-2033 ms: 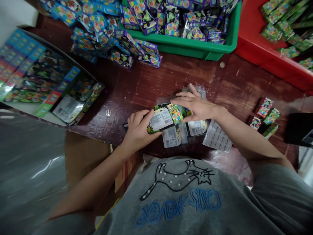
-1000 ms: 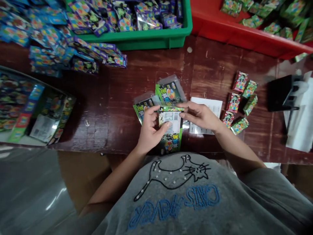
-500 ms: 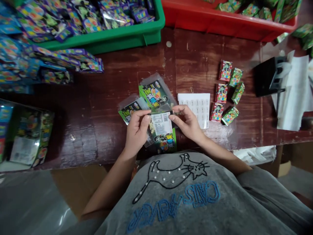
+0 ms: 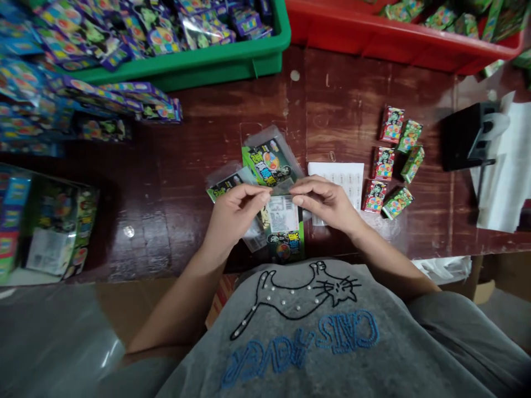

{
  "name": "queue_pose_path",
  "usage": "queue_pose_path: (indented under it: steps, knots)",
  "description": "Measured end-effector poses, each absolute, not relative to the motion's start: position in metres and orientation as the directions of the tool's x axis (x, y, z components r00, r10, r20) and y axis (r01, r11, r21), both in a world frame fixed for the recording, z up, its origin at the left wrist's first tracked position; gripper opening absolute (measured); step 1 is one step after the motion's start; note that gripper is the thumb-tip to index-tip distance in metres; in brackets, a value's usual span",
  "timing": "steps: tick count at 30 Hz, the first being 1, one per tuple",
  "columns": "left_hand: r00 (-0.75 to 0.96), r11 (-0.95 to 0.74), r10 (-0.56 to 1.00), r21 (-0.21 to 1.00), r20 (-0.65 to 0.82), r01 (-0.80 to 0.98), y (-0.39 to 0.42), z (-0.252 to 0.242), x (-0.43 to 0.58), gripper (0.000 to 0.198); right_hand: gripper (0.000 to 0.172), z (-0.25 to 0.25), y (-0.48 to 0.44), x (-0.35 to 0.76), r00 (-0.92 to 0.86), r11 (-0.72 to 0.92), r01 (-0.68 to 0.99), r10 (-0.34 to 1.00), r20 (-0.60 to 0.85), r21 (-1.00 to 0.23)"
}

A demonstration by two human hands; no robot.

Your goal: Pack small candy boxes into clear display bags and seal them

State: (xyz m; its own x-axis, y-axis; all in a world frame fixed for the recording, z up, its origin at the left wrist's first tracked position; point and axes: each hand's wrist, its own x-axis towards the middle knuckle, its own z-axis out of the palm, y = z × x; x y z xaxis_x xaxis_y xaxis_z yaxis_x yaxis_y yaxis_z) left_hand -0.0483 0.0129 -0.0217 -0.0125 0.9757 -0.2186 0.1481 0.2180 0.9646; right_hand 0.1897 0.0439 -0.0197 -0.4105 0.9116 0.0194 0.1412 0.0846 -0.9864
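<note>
both hands meet over the near edge of the worktop [image 4: 199,166], about midway along it. the left hand [image 4: 232,215] and the right hand [image 4: 327,202] each pinch the top edge of a green packet [image 4: 285,232] between thumb and fingertips, closed tight on it; the packet hangs toward the person with its white barcode label facing up. a clear plastic sleeve seems to wrap it, though how far is hard to tell. just behind the hands lie 2 more packets [image 4: 267,160] in clear sleeves, flat on the wood and overlapping. touching the right hand's far side is a white sticker sheet [image 4: 346,177]. right of that sheet stand 6 small boxes [image 4: 394,160] in 2 loose columns. a black holder [image 4: 467,135] sits near the right edge, beside white paper [image 4: 504,177]. along the far edge are a green bin [image 4: 215,63] full of purple packets and a red bin [image 4: 394,44] with green ones. loose purple and blue packets [image 4: 83,105] pile at the far left corner.
</note>
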Motion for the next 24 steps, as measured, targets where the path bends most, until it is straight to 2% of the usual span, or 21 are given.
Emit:
queue_pose_path:
  steps: [6,9,13,15,17,19,21,24]
  knots:
    - [0.019,0.245,0.968,0.954,-0.252,0.174,0.028,-0.011,-0.053,0.015,0.034,-0.005,0.063,0.18,-0.35,-0.233,0.15,0.896,-0.272,-0.961]
    - [0.082,0.243,0.961,0.949,-0.264,0.202,0.032,-0.01,-0.06,0.017,0.035,-0.003,0.068,0.182,-0.37,-0.29,0.142,0.871,-0.322,-0.947]
    - [0.18,0.187,0.957,0.96,-0.226,0.206,0.034,-0.014,-0.067,0.02,0.033,-0.003,0.07,0.188,-0.442,-0.231,0.155,0.853,-0.276,-0.961]
    - [0.202,0.156,0.957,0.959,-0.206,0.238,0.035,-0.019,-0.069,0.023,0.032,-0.002,0.071,0.193,-0.52,-0.125,0.18,0.83,-0.202,-0.976]
    - [0.223,0.105,0.958,0.945,-0.179,0.308,0.037,-0.026,-0.072,0.023,0.033,-0.002,0.075,0.203,-0.594,0.047,0.242,0.797,-0.11,-0.969]
    - [0.263,0.008,0.956,0.909,-0.128,0.416,0.041,-0.033,-0.076,0.02,0.045,-0.002,0.082,0.223,-0.618,0.247,0.383,0.785,-0.048,-0.89]
    - [0.304,-0.13,0.951,0.825,-0.053,0.55,0.046,-0.039,-0.081,0.017,0.065,-0.003,0.09,0.25,-0.578,0.381,0.599,0.815,-0.051,-0.704]
    - [0.316,-0.284,0.946,0.657,0.073,0.699,0.058,-0.038,-0.075,0.016,0.073,-0.008,0.099,0.29,-0.458,0.382,0.85,0.876,-0.152,-0.363]
